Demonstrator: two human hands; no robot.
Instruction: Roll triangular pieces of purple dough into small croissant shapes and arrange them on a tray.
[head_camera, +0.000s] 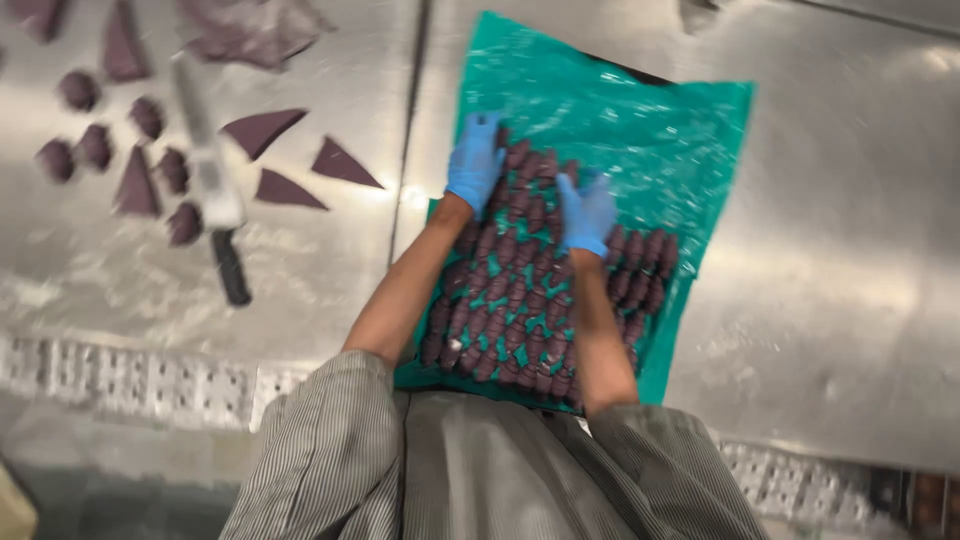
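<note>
Risk of squashing or shifting the tightly rowed dark rolls (520, 300) on the green sheet (660, 130), with left hand (475, 165) and right hand (586, 215) pressing flat, fingers spread, holding nothing.

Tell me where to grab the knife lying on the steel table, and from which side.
Take the knife by its black handle, the end nearest the person, coming from above on the near side. It lies flat on the steel table, blade pointing away among the dark triangular dough pieces, so the handle looks safest and clear of them.
</note>
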